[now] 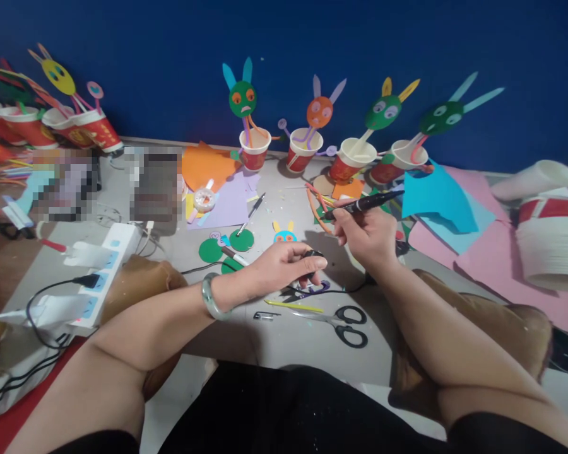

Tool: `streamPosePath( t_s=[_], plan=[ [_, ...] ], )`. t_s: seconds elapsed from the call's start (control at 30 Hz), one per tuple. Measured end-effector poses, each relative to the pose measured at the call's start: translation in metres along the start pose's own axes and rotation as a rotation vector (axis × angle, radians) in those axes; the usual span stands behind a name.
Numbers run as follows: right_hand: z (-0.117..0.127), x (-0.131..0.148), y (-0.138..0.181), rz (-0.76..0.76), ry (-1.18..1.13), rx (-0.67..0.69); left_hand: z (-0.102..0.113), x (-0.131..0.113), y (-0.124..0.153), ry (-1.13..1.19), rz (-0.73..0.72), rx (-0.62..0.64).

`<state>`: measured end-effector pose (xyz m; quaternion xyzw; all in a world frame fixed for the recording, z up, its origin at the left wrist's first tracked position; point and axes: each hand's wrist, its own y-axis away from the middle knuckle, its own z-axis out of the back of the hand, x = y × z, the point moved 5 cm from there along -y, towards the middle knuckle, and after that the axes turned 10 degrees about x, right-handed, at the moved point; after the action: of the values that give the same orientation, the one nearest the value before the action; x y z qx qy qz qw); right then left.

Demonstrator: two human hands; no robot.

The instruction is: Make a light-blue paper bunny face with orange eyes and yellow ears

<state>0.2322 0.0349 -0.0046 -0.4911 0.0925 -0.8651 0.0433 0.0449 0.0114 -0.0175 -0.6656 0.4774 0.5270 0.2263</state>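
Note:
A black marker (369, 202) is pinched in my right hand (366, 236), its thicker end pointing up and to the right. My left hand (286, 268), with a jade bangle at the wrist, closes its fingers around a small black piece (311, 255) that looks like the marker's cap, partly hidden. Just beyond the left fingers lies a blue paper face (284, 236) with yellow ears and orange eyes, its lower part hidden by the hand. Green paper circles (241, 239) and a pen (252, 214) lie to the left. Black-handled scissors (350, 321) rest below the hands, beside a yellow strip (293, 306).
Paper cups (254, 148) holding paper rabbit figures stand along the blue wall (170, 63). Coloured sheets (435, 202) and stacked cups (553, 246) are at the right. A power strip (108, 268) with cables stands left, and a tape roll (204, 198) lies on lilac paper.

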Motion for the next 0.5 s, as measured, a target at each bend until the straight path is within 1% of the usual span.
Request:
streamPosePath(
  t_s=[0.13, 0.33, 0.43, 0.5],
  plan=[
    [-0.002, 0.003, 0.0, -0.065, -0.115, 0.02, 0.004, -0.001, 0.001, -0.015, 0.013, -0.06],
    [-0.004, -0.008, -0.003, -0.14, -0.37, -0.005, 0.009, -0.003, 0.001, -0.03, 0.045, -0.157],
    [-0.007, -0.009, -0.002, -0.151, -0.496, 0.028, 0.012, 0.0, -0.001, -0.049, 0.053, -0.19],
    [-0.009, -0.008, -0.001, -0.16, -0.535, 0.061, 0.015, 0.002, -0.002, -0.066, 0.065, -0.213]
  ],
)
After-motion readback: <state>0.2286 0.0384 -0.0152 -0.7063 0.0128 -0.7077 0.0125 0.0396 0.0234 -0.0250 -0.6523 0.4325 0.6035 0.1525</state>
